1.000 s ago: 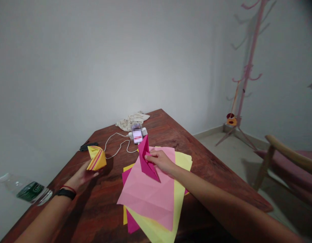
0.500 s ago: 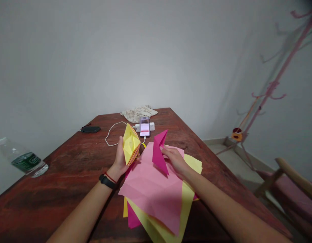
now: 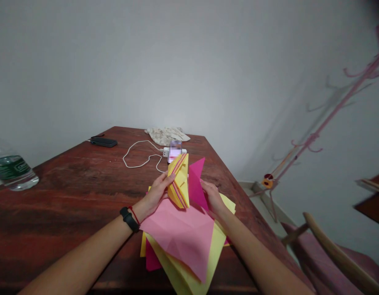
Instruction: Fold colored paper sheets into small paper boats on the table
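Note:
My left hand (image 3: 157, 191) is closed around a stack of nested paper boats (image 3: 179, 180), yellow on the outside with pink and orange edges between the layers. Just right of it, a magenta folded paper boat (image 3: 197, 180) is pinched in my right hand (image 3: 214, 198). The two folded pieces sit close together, and I cannot tell whether they touch. Below both hands lies a loose pile of paper sheets, a creased pink sheet (image 3: 180, 233) on top and a pale yellow sheet (image 3: 218, 241) sticking out beneath. Some right-hand fingertips are hidden behind the magenta paper.
On the wooden table (image 3: 85, 213), a propped phone (image 3: 175, 149) stands behind the paper with a white cable (image 3: 135, 167). A cloth (image 3: 167, 135), a dark case (image 3: 103, 141) and a water bottle (image 3: 14, 170) are farther out. A chair (image 3: 318, 241) stands at right.
My left hand has moved right and turned the yellow boat stack toward the magenta boat, so its layered edges show. The camera view has shifted slightly.

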The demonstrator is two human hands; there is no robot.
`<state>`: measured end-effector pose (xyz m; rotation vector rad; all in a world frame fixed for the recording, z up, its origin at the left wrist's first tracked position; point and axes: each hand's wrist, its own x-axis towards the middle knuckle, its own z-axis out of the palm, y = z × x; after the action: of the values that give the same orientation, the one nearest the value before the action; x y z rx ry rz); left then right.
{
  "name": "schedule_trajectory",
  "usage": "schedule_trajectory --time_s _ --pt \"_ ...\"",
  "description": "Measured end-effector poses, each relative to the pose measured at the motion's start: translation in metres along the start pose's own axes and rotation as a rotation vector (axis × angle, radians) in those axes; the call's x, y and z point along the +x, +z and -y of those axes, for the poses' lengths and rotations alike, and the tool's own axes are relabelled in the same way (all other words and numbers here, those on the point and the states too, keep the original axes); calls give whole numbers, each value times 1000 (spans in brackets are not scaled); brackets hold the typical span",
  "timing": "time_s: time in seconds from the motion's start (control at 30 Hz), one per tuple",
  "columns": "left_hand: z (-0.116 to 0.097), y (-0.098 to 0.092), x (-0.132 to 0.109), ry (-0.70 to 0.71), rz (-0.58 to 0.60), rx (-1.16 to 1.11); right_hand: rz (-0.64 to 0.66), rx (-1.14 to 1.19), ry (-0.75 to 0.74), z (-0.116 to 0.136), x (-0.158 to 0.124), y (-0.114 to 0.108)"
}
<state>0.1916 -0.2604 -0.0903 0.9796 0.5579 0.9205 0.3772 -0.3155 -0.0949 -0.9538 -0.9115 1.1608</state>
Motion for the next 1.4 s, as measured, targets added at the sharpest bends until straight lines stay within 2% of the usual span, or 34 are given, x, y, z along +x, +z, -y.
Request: schedule_trajectory --time_s 0.27,0.63,0.87,1.4 --pt "-3 8 -2 101 43 -83 35 11 -2 1 0 0" --pt "2 7 -2 152 23 -14 100 -91 -114 -13 6 -10" --pt "2 7 1 168 0 -10 87 -49 -90 -7 1 -1" --pt "5 9 0 170 4 11 81 14 -3 -9 2 -5"
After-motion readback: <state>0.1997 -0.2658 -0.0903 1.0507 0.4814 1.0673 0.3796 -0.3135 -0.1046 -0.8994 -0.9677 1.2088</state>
